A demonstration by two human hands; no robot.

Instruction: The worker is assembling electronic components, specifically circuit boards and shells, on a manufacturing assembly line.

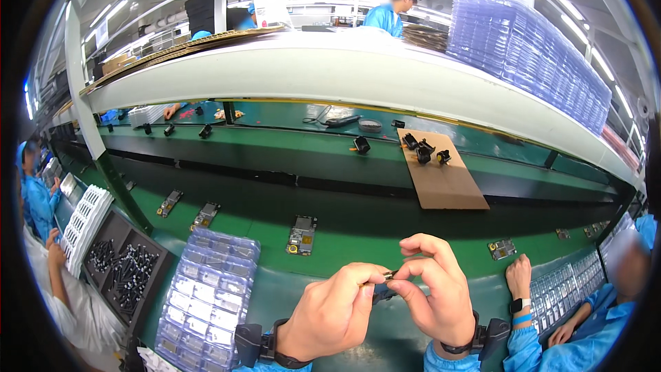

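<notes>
Low in the middle of the head view, my left hand [329,311] and my right hand [436,291] meet. Between their fingertips is a small dark part [385,293] with a brassy, metallic edge; most of it is hidden by the fingers, so its kind does not show. The left thumb and forefinger pinch one side. On the other side, the right thumb and fingers are closed at its edge. Beyond my hands, a circuit board [301,235] lies on the green surface. Left of my left hand is a clear plastic tray [206,296] with flat parts in its pockets.
More circuit boards [205,216] lie along the green strip. A brown cardboard sheet [451,182] carries several black parts. A dark bin [162,265] holds small black pieces. Co-workers sit at both sides; one's hand [519,277] rests near my right. Stacked clear trays [523,55] stand on the shelf overhead.
</notes>
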